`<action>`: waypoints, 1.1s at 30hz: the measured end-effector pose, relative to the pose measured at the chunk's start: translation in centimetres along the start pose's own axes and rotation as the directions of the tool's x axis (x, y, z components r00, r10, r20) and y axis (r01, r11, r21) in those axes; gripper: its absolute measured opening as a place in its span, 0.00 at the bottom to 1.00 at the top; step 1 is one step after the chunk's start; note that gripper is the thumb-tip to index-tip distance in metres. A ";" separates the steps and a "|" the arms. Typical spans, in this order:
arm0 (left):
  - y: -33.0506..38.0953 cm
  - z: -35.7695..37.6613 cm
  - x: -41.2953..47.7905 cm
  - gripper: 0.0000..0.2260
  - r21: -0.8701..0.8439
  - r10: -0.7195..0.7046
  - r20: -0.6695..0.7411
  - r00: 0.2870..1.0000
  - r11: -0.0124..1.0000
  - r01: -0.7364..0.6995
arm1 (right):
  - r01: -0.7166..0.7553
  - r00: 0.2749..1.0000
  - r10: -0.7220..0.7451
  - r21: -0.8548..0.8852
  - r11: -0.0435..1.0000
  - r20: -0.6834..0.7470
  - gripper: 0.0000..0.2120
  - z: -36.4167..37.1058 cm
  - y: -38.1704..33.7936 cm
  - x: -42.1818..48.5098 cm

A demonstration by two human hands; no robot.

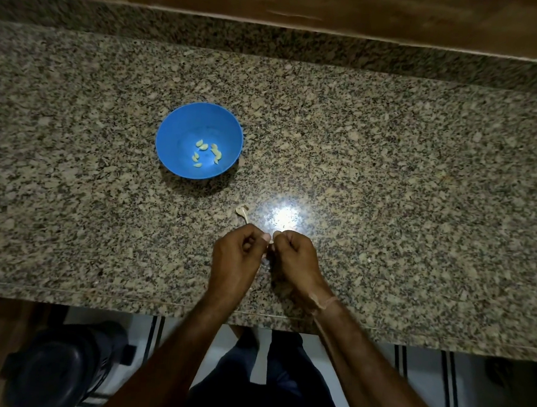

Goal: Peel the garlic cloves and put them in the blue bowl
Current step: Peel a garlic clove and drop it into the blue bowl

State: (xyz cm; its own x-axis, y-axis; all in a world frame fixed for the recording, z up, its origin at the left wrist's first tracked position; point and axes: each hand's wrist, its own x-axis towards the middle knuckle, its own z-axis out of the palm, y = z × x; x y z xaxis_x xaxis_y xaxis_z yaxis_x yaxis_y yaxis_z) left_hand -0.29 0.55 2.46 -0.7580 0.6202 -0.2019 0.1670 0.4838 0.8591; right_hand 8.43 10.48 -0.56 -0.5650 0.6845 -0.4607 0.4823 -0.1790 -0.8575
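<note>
Seven or eight peeled cloves (pixel 215 153) lie in the bottom of our bowl (pixel 176 125), which stands on the worktop (pixel 389 163) away from us and to the left. Nearer the front edge, our two hands meet knuckle to knuckle above the stone. The left hand (pixel 236 253) and the right hand (pixel 295 258) are both curled tight, thumbs and forefingers pinching one clove (pixel 271 241) between them. Only a pale sliver of it shows in the gap, so we cannot tell which way its long axis runs or how much skin is on it. We judge that we are partway through stripping this one. A loose curl of skin (pixel 242 211) lies on the worktop just beyond the left hand, beside a bright glare (pixel 283 218) on the polished surface. What matters for the drop is that the bowl sits up and to the left of the pinch, well apart from it, with the scrap of skin roughly between. The left hand is the nearer of the two, so once the clove is bare, we would expect that hand to carry it across and let it fall among the others, while the right sheds the skin.
</note>
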 end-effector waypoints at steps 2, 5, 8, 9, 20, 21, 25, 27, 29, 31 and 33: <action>0.1 0.2 0.1 0.07 -0.064 -0.023 -0.020 1.000 0.998 0.021 | 0.011 0.999 -0.012 -0.037 0.999 -0.030 0.20 0.0 -0.4 -0.4; -0.3 0.4 0.3 0.07 -0.185 -0.144 0.022 0.989 0.972 0.146 | 0.011 0.999 -0.011 -0.003 1.000 -0.037 0.18 -0.1 -1.5 -0.8; -0.8 0.5 0.4 0.06 -0.199 -0.156 -0.014 0.988 0.969 0.150 | -0.132 0.991 0.127 0.196 0.972 0.037 0.18 0.2 -2.6 -1.0; -0.8 0.6 0.5 0.06 -0.252 -0.202 -0.002 0.979 0.948 0.195 | -0.129 0.992 0.126 0.216 0.968 0.030 0.17 0.2 -2.8 -1.1; -0.8 0.7 0.2 0.09 -0.038 -0.154 -0.085 0.984 0.988 0.152 | 0.372 0.912 -0.406 -0.297 0.880 -0.062 0.15 0.1 0.0 -1.2; -0.5 0.6 0.2 0.08 -0.016 -0.135 -0.098 0.986 0.991 0.134 | 0.336 0.929 -0.362 -0.234 0.912 -0.074 0.14 0.0 0.0 -1.3; -0.6 0.4 0.6 0.07 -0.033 -0.171 -0.128 0.977 0.985 0.168 | 0.256 0.965 -0.253 0.041 0.966 -0.067 0.03 -0.8 -0.3 -1.7; -0.8 0.4 0.6 0.07 -0.021 -0.159 -0.131 0.979 0.987 0.158 | 0.243 0.970 -0.241 0.057 0.968 -0.035 0.02 -1.1 -0.5 -1.5; -0.6 0.5 0.5 0.06 -0.034 -0.147 -0.131 0.980 0.989 0.144 | 0.226 0.974 -0.224 0.048 0.973 -0.037 0.02 -1.1 -0.7 -1.3; -0.4 0.5 0.4 0.05 -0.063 -0.151 -0.130 0.980 0.988 0.144 | 0.205 0.979 -0.204 0.041 0.978 -0.029 0.02 -1.1 -0.7 -1.0; -0.5 0.5 0.5 0.05 -0.086 -0.163 -0.132 0.978 0.985 0.152 | 0.187 0.982 -0.187 0.032 0.982 -0.004 0.02 -1.0 -0.7 -0.8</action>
State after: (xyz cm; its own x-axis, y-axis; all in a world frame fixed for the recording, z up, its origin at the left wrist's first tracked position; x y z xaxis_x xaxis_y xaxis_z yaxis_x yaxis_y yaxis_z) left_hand -0.40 0.90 1.70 -0.8515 0.4464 -0.2752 -0.0049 0.5179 0.8554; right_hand 9.27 10.77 0.63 -0.6428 0.7085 -0.2912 0.3466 -0.0701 -0.9354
